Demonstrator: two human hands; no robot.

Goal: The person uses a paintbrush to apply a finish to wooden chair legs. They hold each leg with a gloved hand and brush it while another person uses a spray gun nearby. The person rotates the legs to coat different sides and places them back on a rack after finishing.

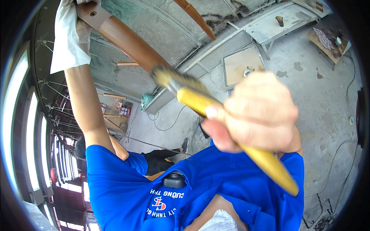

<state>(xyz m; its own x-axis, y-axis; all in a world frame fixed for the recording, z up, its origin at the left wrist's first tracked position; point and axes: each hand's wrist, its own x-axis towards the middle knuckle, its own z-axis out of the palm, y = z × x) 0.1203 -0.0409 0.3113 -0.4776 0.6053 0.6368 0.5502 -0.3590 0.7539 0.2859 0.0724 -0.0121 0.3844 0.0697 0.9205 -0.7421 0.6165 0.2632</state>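
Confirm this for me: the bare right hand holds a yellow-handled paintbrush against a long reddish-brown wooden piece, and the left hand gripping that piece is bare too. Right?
Not quite. The head view shows the left hand wearing a white cloth glove, not bare. The rest stands: the bare right hand holds the yellow-handled paintbrush against the long reddish-brown wooden piece.

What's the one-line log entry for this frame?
left hand: gloved, gripping brown wooden piece | right hand: holding yellow-handled brush | bristles on wood
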